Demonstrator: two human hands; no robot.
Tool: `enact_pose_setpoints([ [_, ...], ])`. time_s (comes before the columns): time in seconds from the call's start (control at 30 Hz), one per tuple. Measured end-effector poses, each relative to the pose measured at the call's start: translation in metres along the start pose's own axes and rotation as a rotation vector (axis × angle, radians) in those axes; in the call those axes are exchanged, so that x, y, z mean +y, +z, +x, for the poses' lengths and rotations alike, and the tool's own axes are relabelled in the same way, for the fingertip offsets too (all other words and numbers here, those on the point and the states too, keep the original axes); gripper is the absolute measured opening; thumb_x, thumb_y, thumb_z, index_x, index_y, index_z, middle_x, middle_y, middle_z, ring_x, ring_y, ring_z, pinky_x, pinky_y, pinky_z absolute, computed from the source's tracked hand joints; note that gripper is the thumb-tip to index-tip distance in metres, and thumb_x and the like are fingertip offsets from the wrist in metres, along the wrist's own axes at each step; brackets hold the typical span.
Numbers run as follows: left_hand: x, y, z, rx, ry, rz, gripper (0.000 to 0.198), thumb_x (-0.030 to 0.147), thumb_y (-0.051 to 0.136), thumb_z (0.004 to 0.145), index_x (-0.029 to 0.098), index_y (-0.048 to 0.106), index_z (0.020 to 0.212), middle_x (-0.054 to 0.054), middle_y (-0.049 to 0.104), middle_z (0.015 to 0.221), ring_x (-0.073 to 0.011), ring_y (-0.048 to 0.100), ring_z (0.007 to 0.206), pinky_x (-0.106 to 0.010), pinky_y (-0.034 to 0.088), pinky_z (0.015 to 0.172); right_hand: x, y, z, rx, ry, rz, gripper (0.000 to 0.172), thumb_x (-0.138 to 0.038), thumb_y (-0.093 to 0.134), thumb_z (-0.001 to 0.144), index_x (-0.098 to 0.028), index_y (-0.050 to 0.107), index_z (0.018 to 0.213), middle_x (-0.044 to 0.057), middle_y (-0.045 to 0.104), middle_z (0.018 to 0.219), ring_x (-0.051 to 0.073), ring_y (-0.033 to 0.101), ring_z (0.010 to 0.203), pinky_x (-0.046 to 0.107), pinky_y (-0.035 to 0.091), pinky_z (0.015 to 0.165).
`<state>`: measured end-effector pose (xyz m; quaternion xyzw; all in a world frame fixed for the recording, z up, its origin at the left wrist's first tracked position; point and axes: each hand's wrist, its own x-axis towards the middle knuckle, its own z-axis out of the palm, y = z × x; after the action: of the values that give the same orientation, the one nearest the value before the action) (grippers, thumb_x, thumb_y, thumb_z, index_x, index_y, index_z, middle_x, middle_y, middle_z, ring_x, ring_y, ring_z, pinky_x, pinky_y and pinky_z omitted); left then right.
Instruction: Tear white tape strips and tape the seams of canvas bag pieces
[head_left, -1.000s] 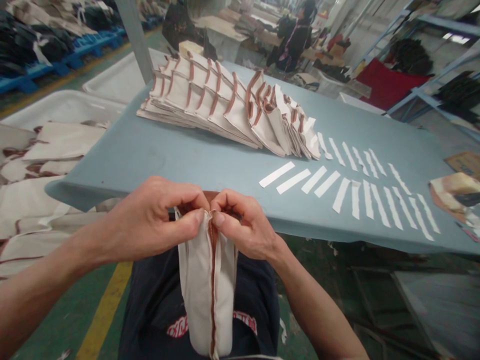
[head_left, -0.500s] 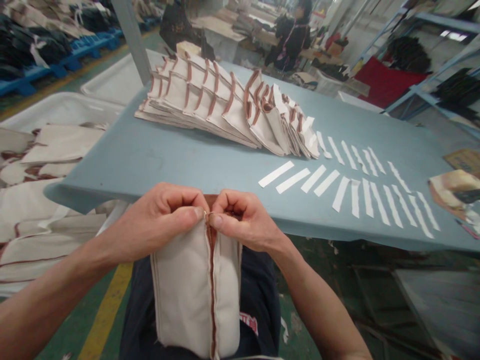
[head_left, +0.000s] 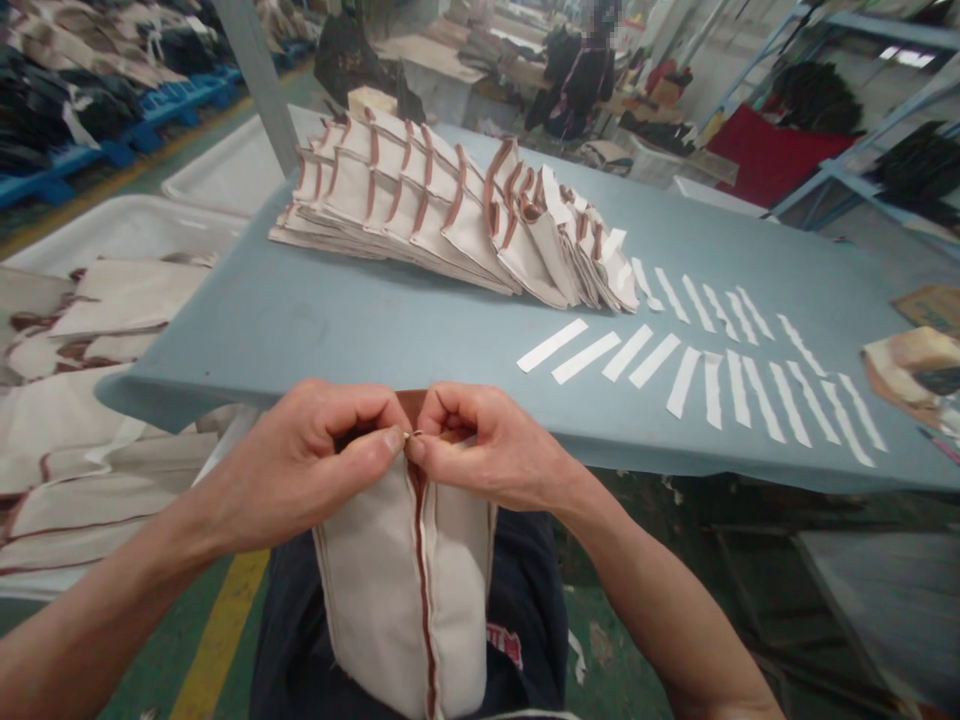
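A cream fabric piece (head_left: 375,590) with a brown-edged seam down its middle hangs from my fingers, over my lap at the table's front edge. My left hand (head_left: 330,455) is closed, its thumb and forefinger pinching the top edge left of the seam. On the other side of the seam my right hand (head_left: 480,440) pinches the same edge, its other fingers curled in. The fingertips almost meet at the top of the seam, where a brown inner part shows. What lies right between the thumbs is too small to make out.
On the blue-grey table (head_left: 360,320) lies a fanned stack of cream pieces with brown trim (head_left: 420,200). Several white strips (head_left: 682,385) lie in rows to its right. A white bin (head_left: 135,220) with more cream pieces stands at the left. A person (head_left: 577,75) is in the background.
Both hands keep their pinch on the cream fabric piece. The gap at the top of the seam looks slightly wider, and the piece's lower part has shifted a little right.
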<state>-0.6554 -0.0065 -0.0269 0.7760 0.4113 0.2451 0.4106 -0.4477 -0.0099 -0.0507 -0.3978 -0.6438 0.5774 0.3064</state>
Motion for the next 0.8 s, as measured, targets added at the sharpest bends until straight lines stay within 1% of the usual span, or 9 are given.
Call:
enact_pose_setpoints([
  [0.07, -0.001, -0.002, -0.002, -0.070, -0.038, -0.075, 0.029, 0.032, 0.056, 0.094, 0.017, 0.062, 0.070, 0.006, 0.052, 0.063, -0.0085, 0.043, 0.057, -0.019, 0.032, 0.052, -0.004, -0.001, -0.004, -0.022, 0.006, 0.015, 0.024, -0.032, 0.076, 0.083, -0.020, 0.057, 0.074, -0.007, 0.051, 0.065, 0.008, 0.041, 0.059, 0.018, 0.034, 0.051],
  [0.17, -0.007, -0.006, -0.003, -0.193, -0.065, -0.203, 0.027, 0.037, 0.061, 0.095, 0.017, 0.064, 0.077, 0.004, 0.058, 0.068, -0.0106, 0.047, 0.062, -0.019, 0.036, 0.053, -0.007, -0.003, -0.007, -0.063, -0.020, 0.060, 0.035, -0.047, 0.080, 0.086, -0.019, 0.060, 0.077, -0.005, 0.055, 0.070, 0.009, 0.045, 0.063, 0.020, 0.039, 0.056],
  [0.27, -0.014, -0.009, -0.003, -0.244, -0.047, -0.253, 0.024, 0.035, 0.062, 0.096, 0.017, 0.064, 0.080, 0.002, 0.063, 0.074, -0.0122, 0.052, 0.067, -0.020, 0.042, 0.058, -0.006, -0.007, -0.008, -0.118, -0.069, 0.098, 0.042, -0.056, 0.080, 0.088, -0.018, 0.062, 0.081, -0.004, 0.058, 0.074, 0.009, 0.047, 0.066, 0.021, 0.042, 0.059],
  [0.37, -0.017, -0.008, -0.003, -0.227, -0.011, -0.235, 0.021, 0.032, 0.062, 0.095, 0.018, 0.063, 0.079, 0.001, 0.065, 0.075, -0.0126, 0.054, 0.066, -0.020, 0.043, 0.059, -0.005, -0.008, -0.009, -0.134, -0.138, 0.077, 0.030, -0.045, 0.073, 0.095, -0.018, 0.064, 0.084, -0.004, 0.060, 0.076, 0.009, 0.049, 0.066, 0.021, 0.043, 0.061],
  [0.43, -0.019, -0.006, -0.003, -0.185, -0.006, -0.182, 0.019, 0.030, 0.061, 0.091, 0.019, 0.060, 0.076, 0.002, 0.061, 0.070, -0.0122, 0.052, 0.062, -0.020, 0.041, 0.055, -0.006, -0.007, -0.010, -0.090, -0.205, -0.030, 0.016, -0.029, 0.067, 0.096, -0.019, 0.063, 0.084, -0.004, 0.062, 0.077, 0.009, 0.051, 0.067, 0.022, 0.043, 0.063],
  [0.5, -0.019, -0.004, -0.003, -0.140, 0.002, -0.124, 0.019, 0.030, 0.061, 0.090, 0.020, 0.058, 0.074, 0.004, 0.056, 0.065, -0.0115, 0.048, 0.057, -0.020, 0.036, 0.050, -0.007, -0.004, -0.011, -0.015, -0.267, -0.183, 0.011, -0.018, 0.063, 0.093, -0.020, 0.063, 0.082, -0.003, 0.064, 0.077, 0.010, 0.055, 0.068, 0.023, 0.043, 0.065],
  [0.57, -0.018, -0.005, -0.003, -0.109, 0.018, -0.059, 0.020, 0.030, 0.060, 0.092, 0.020, 0.061, 0.075, 0.006, 0.053, 0.062, -0.0108, 0.045, 0.055, -0.020, 0.034, 0.049, -0.007, -0.002, -0.012, 0.051, -0.322, -0.306, 0.011, -0.016, 0.063, 0.092, -0.021, 0.063, 0.082, -0.001, 0.066, 0.078, 0.012, 0.058, 0.070, 0.026, 0.045, 0.068],
  [0.67, -0.012, -0.009, -0.003, -0.103, 0.014, 0.044, 0.024, 0.034, 0.060, 0.096, 0.020, 0.068, 0.078, 0.005, 0.059, 0.062, -0.0114, 0.049, 0.055, -0.021, 0.036, 0.050, -0.007, -0.002, -0.011, 0.082, -0.396, -0.368, 0.013, -0.023, 0.063, 0.096, -0.022, 0.063, 0.084, 0.001, 0.069, 0.081, 0.015, 0.061, 0.073, 0.029, 0.048, 0.073],
  [0.8, -0.002, -0.014, -0.005, -0.160, 0.019, 0.099, 0.031, 0.038, 0.058, 0.101, 0.020, 0.075, 0.084, 0.004, 0.069, 0.069, -0.0133, 0.058, 0.063, -0.022, 0.042, 0.057, -0.008, -0.005, -0.014, 0.050, -0.350, -0.304, 0.004, -0.023, 0.064, 0.098, -0.024, 0.064, 0.095, 0.002, 0.072, 0.089, 0.017, 0.065, 0.078, 0.029, 0.053, 0.074],
])
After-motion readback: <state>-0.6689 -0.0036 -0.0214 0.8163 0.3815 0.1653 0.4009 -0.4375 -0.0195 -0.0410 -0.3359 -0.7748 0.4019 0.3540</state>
